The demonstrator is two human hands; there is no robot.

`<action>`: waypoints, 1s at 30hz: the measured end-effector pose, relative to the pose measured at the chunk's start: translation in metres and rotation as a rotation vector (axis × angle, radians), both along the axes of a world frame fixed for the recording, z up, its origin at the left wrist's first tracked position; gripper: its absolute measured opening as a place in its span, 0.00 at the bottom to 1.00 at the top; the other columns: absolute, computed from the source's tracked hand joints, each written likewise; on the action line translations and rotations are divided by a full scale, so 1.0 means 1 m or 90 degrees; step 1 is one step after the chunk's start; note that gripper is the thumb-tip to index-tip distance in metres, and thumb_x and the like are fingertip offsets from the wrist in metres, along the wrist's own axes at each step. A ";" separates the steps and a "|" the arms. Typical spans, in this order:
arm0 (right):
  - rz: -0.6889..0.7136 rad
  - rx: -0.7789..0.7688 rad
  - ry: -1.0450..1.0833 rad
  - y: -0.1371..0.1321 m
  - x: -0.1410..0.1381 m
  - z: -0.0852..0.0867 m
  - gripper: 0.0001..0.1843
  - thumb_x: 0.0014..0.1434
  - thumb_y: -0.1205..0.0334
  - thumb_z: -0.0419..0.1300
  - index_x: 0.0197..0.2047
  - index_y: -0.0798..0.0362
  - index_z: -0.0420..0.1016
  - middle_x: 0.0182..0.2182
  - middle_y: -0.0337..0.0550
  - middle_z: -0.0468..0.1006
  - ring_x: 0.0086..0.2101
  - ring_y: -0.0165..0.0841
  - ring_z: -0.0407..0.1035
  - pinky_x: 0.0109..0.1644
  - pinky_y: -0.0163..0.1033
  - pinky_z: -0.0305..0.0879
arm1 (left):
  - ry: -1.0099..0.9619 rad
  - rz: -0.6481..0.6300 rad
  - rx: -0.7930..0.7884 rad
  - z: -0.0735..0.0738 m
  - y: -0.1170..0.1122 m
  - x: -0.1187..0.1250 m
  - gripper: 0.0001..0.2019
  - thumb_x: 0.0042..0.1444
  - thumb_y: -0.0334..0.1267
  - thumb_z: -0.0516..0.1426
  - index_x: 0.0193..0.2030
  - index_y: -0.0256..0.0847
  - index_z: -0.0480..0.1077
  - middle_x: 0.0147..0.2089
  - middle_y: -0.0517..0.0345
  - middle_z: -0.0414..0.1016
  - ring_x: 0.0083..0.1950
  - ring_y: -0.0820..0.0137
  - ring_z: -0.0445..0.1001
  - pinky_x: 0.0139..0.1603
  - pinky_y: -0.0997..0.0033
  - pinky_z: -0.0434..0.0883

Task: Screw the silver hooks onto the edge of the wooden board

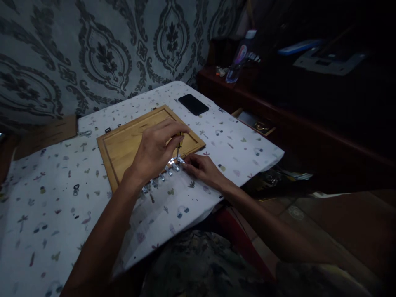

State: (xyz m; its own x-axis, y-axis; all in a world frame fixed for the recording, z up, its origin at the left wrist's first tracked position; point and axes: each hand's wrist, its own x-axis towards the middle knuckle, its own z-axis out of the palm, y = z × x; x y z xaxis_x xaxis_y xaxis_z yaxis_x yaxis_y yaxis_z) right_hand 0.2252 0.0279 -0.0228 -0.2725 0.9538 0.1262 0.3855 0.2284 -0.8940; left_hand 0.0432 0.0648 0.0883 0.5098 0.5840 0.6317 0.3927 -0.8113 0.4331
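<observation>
A wooden panel [131, 140] with a raised border lies flat on the table. My left hand [156, 144] is over its near edge, fingers closed around a small screwdriver [179, 144] with a yellow handle. The screwdriver stands upright, its tip down at a shiny metal piece [180, 159] at the panel's edge. My right hand [202, 168] rests beside that piece, thumb and fingertips pinching its outer end. Several similar small metal pieces [162, 177] line the same edge toward the left. My left forearm hides part of the panel.
A white patterned cloth [241, 165] covers the table. A black phone [193, 104] lies beyond the panel, and a cardboard piece [46, 136] is at the left. An open drawer [255, 123] and a plastic bottle [241, 57] are on the right. A patterned wall stands behind.
</observation>
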 end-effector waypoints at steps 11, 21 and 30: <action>-0.005 0.021 -0.015 0.000 0.000 0.000 0.17 0.64 0.48 0.56 0.32 0.53 0.70 0.22 0.36 0.67 0.25 0.28 0.57 0.30 0.36 0.53 | 0.016 -0.037 -0.024 0.002 0.000 -0.004 0.12 0.61 0.25 0.54 0.46 0.39 0.76 0.45 0.55 0.81 0.46 0.69 0.79 0.46 0.69 0.75; -0.005 0.008 -0.003 0.000 -0.001 0.000 0.18 0.63 0.47 0.55 0.30 0.53 0.68 0.22 0.36 0.66 0.25 0.29 0.57 0.30 0.36 0.53 | 0.025 -0.027 -0.039 0.000 0.003 -0.005 0.09 0.62 0.33 0.58 0.48 0.40 0.75 0.47 0.54 0.81 0.47 0.68 0.79 0.49 0.68 0.77; -0.003 -0.008 0.009 -0.001 -0.002 0.003 0.17 0.63 0.48 0.56 0.31 0.52 0.68 0.21 0.36 0.66 0.25 0.29 0.57 0.30 0.36 0.53 | 0.028 0.033 0.053 0.000 0.002 -0.003 0.08 0.61 0.28 0.58 0.46 0.40 0.75 0.42 0.58 0.79 0.41 0.72 0.78 0.43 0.72 0.74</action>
State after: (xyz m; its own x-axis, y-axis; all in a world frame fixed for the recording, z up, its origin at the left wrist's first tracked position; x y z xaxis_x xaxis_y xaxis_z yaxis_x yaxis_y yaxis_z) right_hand 0.2237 0.0266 -0.0196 -0.2655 0.9568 0.1185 0.3740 0.2156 -0.9020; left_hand 0.0404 0.0671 0.0881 0.5089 0.5564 0.6569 0.4516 -0.8222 0.3466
